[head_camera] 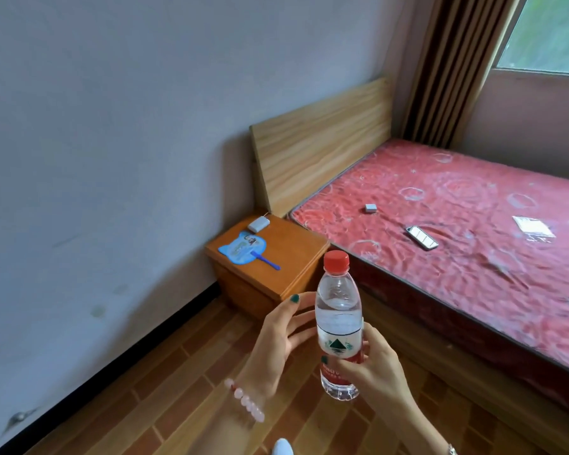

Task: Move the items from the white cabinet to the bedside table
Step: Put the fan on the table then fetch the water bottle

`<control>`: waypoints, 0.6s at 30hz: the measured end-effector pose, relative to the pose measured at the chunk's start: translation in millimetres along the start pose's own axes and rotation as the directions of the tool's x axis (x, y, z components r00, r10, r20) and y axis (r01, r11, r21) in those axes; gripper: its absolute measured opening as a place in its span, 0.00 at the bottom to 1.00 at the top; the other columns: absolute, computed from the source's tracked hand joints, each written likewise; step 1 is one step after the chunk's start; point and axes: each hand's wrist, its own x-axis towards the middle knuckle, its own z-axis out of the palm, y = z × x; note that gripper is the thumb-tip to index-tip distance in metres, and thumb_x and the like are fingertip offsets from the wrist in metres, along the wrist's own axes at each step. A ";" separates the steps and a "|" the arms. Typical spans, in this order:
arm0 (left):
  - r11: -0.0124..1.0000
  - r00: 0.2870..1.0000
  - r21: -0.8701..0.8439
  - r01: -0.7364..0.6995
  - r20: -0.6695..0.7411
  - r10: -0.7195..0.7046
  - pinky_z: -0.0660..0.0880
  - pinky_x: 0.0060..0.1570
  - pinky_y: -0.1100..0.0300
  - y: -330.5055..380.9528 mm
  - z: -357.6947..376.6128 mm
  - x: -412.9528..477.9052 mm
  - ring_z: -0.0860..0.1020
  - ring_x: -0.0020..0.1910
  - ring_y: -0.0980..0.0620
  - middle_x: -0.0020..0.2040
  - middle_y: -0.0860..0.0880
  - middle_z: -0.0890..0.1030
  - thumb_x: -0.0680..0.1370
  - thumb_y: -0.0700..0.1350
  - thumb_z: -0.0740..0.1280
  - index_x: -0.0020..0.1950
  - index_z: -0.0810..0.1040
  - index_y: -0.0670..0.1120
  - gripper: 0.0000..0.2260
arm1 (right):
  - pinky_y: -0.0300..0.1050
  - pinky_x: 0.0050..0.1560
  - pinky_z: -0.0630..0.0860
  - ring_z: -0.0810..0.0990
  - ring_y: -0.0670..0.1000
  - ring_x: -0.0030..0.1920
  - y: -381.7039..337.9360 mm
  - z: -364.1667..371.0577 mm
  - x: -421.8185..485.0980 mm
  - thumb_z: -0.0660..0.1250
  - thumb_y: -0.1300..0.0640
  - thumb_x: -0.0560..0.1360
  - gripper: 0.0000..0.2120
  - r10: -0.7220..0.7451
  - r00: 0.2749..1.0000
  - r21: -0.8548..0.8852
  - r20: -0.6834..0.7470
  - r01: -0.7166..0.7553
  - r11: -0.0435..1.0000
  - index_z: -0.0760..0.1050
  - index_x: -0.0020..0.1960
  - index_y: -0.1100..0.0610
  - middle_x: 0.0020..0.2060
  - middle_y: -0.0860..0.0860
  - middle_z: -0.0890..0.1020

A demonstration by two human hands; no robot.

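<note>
The bedside table (pixel 286 257) stands at the left, against the wall and touching the head of the bed. It already carries a blue paper fan (pixel 243 249) and, behind that by the wall, a small white box (pixel 258 224). Whether these came from the white cabinet cannot be told, since the cabinet is out of view. The right half of the tabletop is bare wood.

The left hand (pixel 276 343), a pink bead bracelet (pixel 243 402) on its wrist, is spread with fingers nearly straight. It reaches toward the left side of the water bottle (pixel 338 320). The fingertips come up to the bottle's edge, but it is not clear that they touch it, and they grip nothing.

The bottle is upright in mid-air, red cap on and mostly full. It hangs over the floor, near the table's front corner but not yet above it. The right hand (pixel 372 366) carries it, fingers wrapped round the lower half and the thumb laid across the label.

So this item seems to be in transit, with only the setting down left. How many remain on the cabinet is unknown.

To the right, the bed (pixel 473 198) holds a small grey box (pixel 370 208), a phone-like slab (pixel 422 237) and a clear packet (pixel 533 227).
</note>
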 end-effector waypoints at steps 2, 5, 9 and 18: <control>1.000 1.000 -0.010 0.011 0.008 -0.011 0.71 0.63 0.48 7.5 -13.0 35.8 0.77 0.59 0.54 0.57 0.51 0.81 0.81 0.51 0.55 0.58 0.79 0.48 0.16 | 0.45 0.45 0.80 0.80 0.42 0.44 -6.3 10.0 35.3 0.78 0.53 0.59 0.23 0.014 1.000 -0.010 0.002 -0.014 1.000 0.74 0.49 0.40 0.44 0.45 0.81; 1.000 1.000 0.003 0.012 0.026 -0.012 0.71 0.63 0.51 14.5 -34.2 81.8 0.77 0.60 0.56 0.57 0.54 0.81 0.77 0.53 0.55 0.59 0.78 0.48 0.18 | 0.39 0.43 0.78 0.79 0.40 0.43 -12.3 27.8 84.1 0.78 0.55 0.59 0.23 0.037 0.999 -0.024 0.018 -0.037 0.999 0.74 0.50 0.41 0.44 0.45 0.81; 1.000 1.000 -0.017 0.021 0.003 -0.021 0.71 0.62 0.53 18.5 -60.3 135.1 0.76 0.60 0.56 0.58 0.54 0.81 0.78 0.52 0.54 0.60 0.77 0.48 0.17 | 0.39 0.43 0.77 0.79 0.39 0.43 -14.0 51.0 144.5 0.78 0.54 0.59 0.23 0.043 0.998 -0.036 0.049 -0.041 0.999 0.75 0.51 0.44 0.44 0.45 0.81; 0.978 0.974 -0.173 0.113 -0.175 -0.143 0.70 0.63 0.53 7.2 -98.6 262.9 0.76 0.61 0.55 0.59 0.52 0.81 0.83 0.47 0.50 0.60 0.76 0.49 0.16 | 0.41 0.46 0.75 0.79 0.40 0.45 2.4 83.8 285.2 0.77 0.52 0.58 0.22 0.046 0.991 -0.067 0.130 -0.037 0.997 0.72 0.47 0.38 0.45 0.44 0.80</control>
